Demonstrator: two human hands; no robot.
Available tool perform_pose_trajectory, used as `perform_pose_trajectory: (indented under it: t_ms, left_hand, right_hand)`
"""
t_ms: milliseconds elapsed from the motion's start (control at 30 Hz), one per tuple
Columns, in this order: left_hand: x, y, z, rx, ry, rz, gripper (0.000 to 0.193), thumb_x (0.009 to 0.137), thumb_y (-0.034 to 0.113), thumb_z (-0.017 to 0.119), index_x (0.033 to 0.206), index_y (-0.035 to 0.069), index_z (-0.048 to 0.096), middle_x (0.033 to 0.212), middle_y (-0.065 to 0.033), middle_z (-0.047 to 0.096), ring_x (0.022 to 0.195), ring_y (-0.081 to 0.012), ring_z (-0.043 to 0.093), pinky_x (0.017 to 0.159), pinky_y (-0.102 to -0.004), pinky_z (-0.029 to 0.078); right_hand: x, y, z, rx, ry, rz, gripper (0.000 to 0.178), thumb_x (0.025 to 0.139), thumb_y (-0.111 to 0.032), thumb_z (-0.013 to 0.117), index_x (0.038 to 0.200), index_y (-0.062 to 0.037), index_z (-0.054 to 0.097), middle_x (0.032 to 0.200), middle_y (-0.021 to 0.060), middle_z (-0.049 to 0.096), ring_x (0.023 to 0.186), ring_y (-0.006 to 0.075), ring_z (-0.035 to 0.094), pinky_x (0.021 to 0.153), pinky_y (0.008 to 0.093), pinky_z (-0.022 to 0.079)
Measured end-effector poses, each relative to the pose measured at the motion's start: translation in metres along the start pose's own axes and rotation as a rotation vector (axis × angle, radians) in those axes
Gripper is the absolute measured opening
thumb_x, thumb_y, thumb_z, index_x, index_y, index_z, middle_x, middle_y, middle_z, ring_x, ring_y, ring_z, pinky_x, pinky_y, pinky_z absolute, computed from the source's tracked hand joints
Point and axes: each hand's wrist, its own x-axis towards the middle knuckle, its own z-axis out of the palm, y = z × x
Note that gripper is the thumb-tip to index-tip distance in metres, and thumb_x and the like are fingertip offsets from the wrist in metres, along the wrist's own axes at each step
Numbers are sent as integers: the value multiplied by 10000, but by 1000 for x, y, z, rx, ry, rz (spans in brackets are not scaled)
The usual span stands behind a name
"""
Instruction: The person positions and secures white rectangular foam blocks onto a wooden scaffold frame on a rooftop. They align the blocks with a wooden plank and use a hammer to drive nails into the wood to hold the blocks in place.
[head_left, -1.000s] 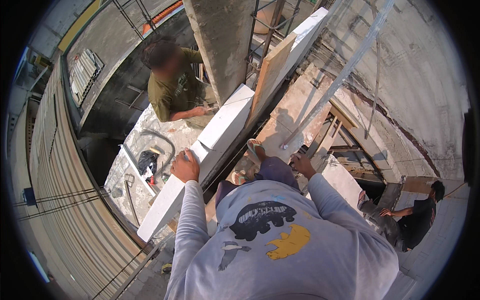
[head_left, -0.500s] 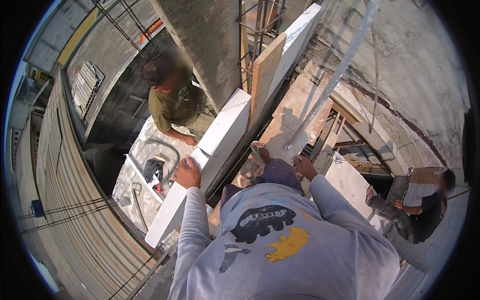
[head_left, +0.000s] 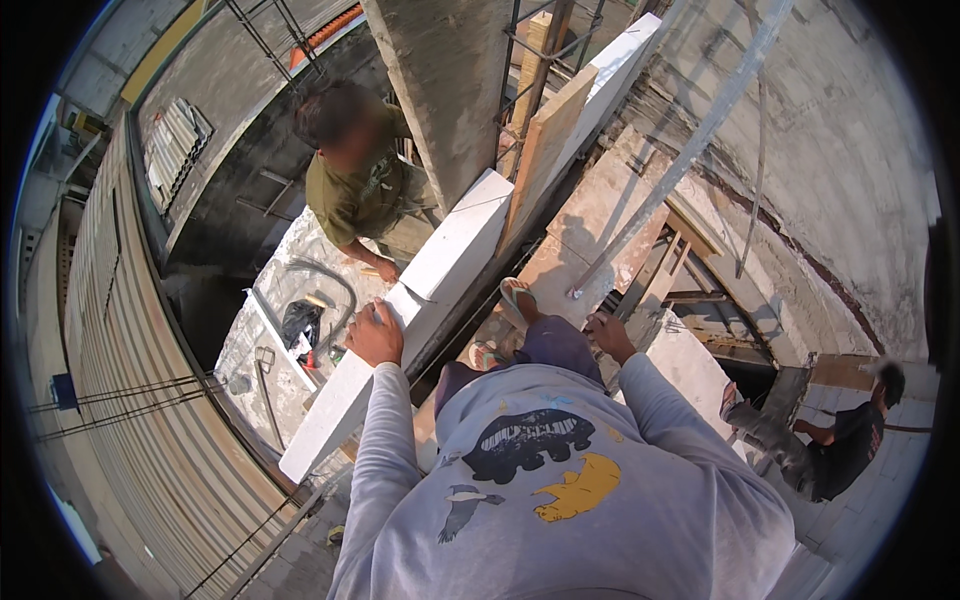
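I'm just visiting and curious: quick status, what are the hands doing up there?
Left hand flat on white block wall. Right hand low beside metal pole, grip unclear. Co-worker beyond the wall.

Left hand, bare skin, resting on a white block of matt, chalky, fine-grained masonry; a second white block of like finish at 12 o'clock; right hand at 3 o'clock on a dusty, pale board with a worn surface; wooden plank, raw and unpainted; concrete column, grey and rough; steel reinforcing bars, dull and rusted; metal pipe, smooth and grey; grey sleeve of soft matt cloth.
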Motion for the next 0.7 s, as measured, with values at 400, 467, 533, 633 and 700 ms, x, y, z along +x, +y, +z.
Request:
perform_pose_trajectory:
  t_ms: [400, 467, 533, 633, 700]
  left_hand:
    - [1, 0, -6, 30, 24, -7, 488, 1058, 478, 479, 1068, 84, 766, 1094, -127, 759, 1061, -349, 667, 1015, -510, 412]
    - [2, 0, -4, 6, 38, 6, 485, 1056, 477, 482, 1053, 86, 769, 1087, -128, 759, 1058, -347, 667, 1015, -508, 413]
    - [1, 2, -5, 0, 55, 5, 481, 1054, 475, 487, 1039, 90, 774, 1081, -129, 760, 1051, -340, 667, 1024, -500, 408]
    - [1, -2, -7, -50, 34, -10, 475, 1053, 471, 490, 1046, 90, 775, 1081, -129, 761, 1048, -335, 667, 1035, -490, 400]
    - [1, -3, -4, -56, 46, -14, 463, 1046, 462, 502, 1050, 88, 775, 1083, -127, 762, 1047, -331, 665, 1039, -482, 397]
  right_hand:
    - [-1, -15, 4, 9, -17, 48, 370, 1036, -282, 551, 1183, 24, 698, 932, 124, 751, 751, 185, 711, 692, 337, 558]
    - [5, 0, -2, 0, -61, 37, 394, 1060, -318, 569, 1239, 17, 676, 977, 114, 744, 760, 171, 686, 701, 322, 543]
    - [8, 10, -4, -53, -46, -1, 387, 1062, -317, 565, 1221, 16, 679, 961, 113, 743, 755, 170, 682, 702, 321, 542]
    - [5, -5, -11, -100, -73, 46, 375, 1064, -310, 557, 1194, 20, 681, 936, 108, 742, 745, 166, 673, 691, 322, 541]
    - [5, -20, -16, -131, -73, 78, 373, 1052, -304, 550, 1179, 19, 688, 919, 120, 748, 765, 196, 696, 713, 339, 550]
